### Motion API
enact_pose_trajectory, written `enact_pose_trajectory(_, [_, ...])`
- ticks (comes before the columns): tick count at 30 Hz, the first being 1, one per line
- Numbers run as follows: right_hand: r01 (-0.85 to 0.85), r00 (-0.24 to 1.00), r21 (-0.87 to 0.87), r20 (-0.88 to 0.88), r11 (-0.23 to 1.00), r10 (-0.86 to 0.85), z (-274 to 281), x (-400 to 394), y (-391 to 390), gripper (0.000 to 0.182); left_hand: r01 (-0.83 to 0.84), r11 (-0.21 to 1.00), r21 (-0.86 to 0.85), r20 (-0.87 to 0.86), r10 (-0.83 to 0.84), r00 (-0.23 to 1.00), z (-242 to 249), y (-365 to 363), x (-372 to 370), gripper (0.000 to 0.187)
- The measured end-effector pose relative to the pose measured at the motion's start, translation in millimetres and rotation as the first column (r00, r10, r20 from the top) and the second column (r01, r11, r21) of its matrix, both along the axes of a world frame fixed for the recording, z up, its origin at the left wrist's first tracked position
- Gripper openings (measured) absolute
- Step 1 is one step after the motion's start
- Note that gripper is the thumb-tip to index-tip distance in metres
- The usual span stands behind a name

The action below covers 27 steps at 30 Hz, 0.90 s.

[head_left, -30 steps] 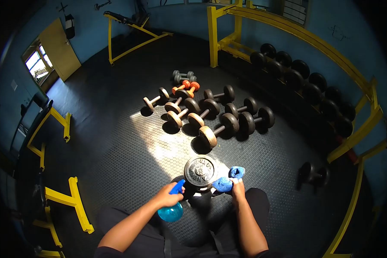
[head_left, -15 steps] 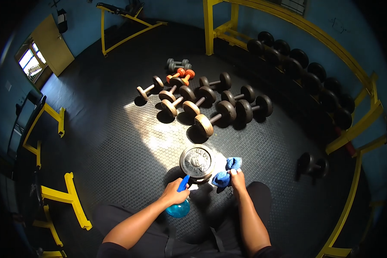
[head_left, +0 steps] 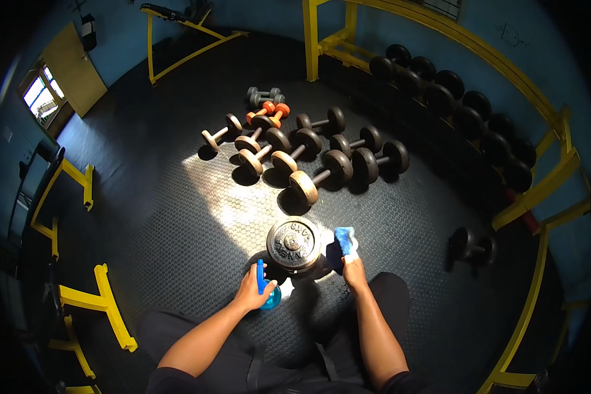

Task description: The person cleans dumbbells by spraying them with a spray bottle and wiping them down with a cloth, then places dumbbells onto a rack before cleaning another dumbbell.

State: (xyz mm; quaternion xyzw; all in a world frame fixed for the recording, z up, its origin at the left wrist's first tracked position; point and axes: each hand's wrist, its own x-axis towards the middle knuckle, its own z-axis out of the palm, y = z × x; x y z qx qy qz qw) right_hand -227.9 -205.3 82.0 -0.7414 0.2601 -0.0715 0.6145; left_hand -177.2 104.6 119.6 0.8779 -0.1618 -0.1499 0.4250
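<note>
My left hand is wrapped round a spray bottle with a blue top and a round turquoise body. A blue cloth is gripped in my right hand, just right of the dumbbell. Between my hands and a little beyond them, a large round dumbbell stands on end, its lettered metal face up in the sunlight. Neither hand touches it.
Several dumbbells lie on the black floor ahead, among them small orange ones. A yellow rack with more dumbbells stands at the right. Yellow bench frames are at the left.
The bottle has turned more upright and moved left with my left hand. My right hand has lifted the cloth slightly away, and the cloth looks more gathered. The view has shifted slightly.
</note>
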Motion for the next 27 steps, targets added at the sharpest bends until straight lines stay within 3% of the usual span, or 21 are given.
enact_pose_trajectory(1, [-0.088,0.993,-0.122,-0.086,0.989,0.078,12.5,2.9,-0.2,0.030,-0.001,1.000,0.000,-0.002,0.001,1.000,8.1,2.2,0.4,0.076])
enact_pose_trajectory(2, [-0.049,0.989,-0.255,-0.149,0.966,0.011,24.7,2.5,3.5,0.029,0.097,0.970,0.223,0.031,-0.107,0.994,17.3,6.0,1.3,0.078])
enact_pose_trajectory(3, [-0.053,0.989,-0.256,-0.150,0.965,0.014,24.0,4.3,9.1,0.029,0.179,0.881,0.437,0.039,-0.217,0.975,23.7,10.1,1.3,0.081])
enact_pose_trajectory(5, [0.171,0.951,0.125,0.239,0.977,-0.197,19.5,10.5,13.2,0.029,0.176,0.879,0.443,-0.043,-0.175,0.984,-2.0,25.2,4.5,0.084])
enact_pose_trajectory(7, [0.137,0.976,0.052,0.162,0.989,-0.143,22.9,9.2,5.2,0.030,0.231,0.928,0.291,0.003,-0.243,0.970,-31.7,40.2,6.1,0.084])
enact_pose_trajectory(9, [0.147,0.971,0.558,0.077,0.817,-0.228,31.2,9.8,6.0,0.032,0.210,0.928,0.308,-0.053,-0.203,0.978,-40.6,44.2,3.5,0.085])
enact_pose_trajectory(10, [0.124,0.971,0.541,0.107,0.832,-0.214,36.1,9.8,8.9,0.028,0.205,0.928,0.311,-0.058,-0.197,0.979,-43.7,46.2,2.1,0.085])
enact_pose_trajectory(11, [0.108,0.970,0.371,0.164,0.922,-0.180,34.0,12.3,13.8,0.031,0.199,0.928,0.314,-0.064,-0.188,0.980,-48.1,46.8,1.2,0.085])
enact_pose_trajectory(12, [0.100,0.972,0.041,0.208,0.994,-0.106,38.7,14.9,20.8,0.033,0.185,0.920,0.344,-0.088,-0.165,0.982,-47.6,46.4,-2.3,0.086])
enact_pose_trajectory(13, [0.087,0.974,-0.292,0.225,0.952,-0.020,43.1,16.3,28.4,0.036,0.182,0.921,0.345,-0.095,-0.159,0.983,-46.4,48.5,-7.3,0.086])
enact_pose_trajectory(14, [-0.102,0.981,-0.365,0.120,0.925,0.156,49.0,12.4,31.5,0.042,0.184,0.919,0.348,-0.157,-0.136,0.978,-43.9,50.9,-11.4,0.087])
enact_pose_trajectory(15, [-0.289,0.956,-0.206,-0.015,0.935,0.292,56.0,13.0,41.2,0.047,0.184,0.918,0.351,-0.218,-0.111,0.970,-42.4,52.8,-13.6,0.088])
enact_pose_trajectory(17, [-0.445,0.870,-0.420,0.007,0.791,0.493,73.6,14.8,59.0,0.047,0.167,0.924,0.344,-0.198,-0.102,0.975,-48.6,58.8,-15.6,0.090])
enact_pose_trajectory(18, [-0.419,0.845,-0.707,-0.074,0.569,0.530,61.2,15.2,65.1,0.050,0.163,0.918,0.362,-0.250,-0.073,0.965,-41.7,58.0,-14.9,0.090])
enact_pose_trajectory(20, [-0.398,0.837,-0.761,-0.073,0.513,0.542,59.5,9.2,71.4,0.051,0.183,0.906,0.382,-0.361,-0.036,0.932,-20.3,52.9,-11.0,0.094])
enact_pose_trajectory(23, [-0.416,0.815,-0.800,-0.119,0.431,0.566,66.9,2.9,79.6,0.055,0.079,0.879,0.470,-0.311,0.081,0.947,1.4,39.9,-4.3,0.100])
enact_pose_trajectory(25, [-0.492,0.776,-0.737,-0.132,0.462,0.617,63.5,2.8,87.3,0.054,0.095,0.841,0.533,-0.223,0.031,0.974,31.9,31.8,11.6,0.094])
enact_pose_trajectory(27, [-0.477,0.750,-0.793,-0.142,0.379,0.646,61.3,10.3,93.4,0.054,0.210,0.741,0.638,0.012,-0.283,0.959,96.4,23.2,25.6,0.077])
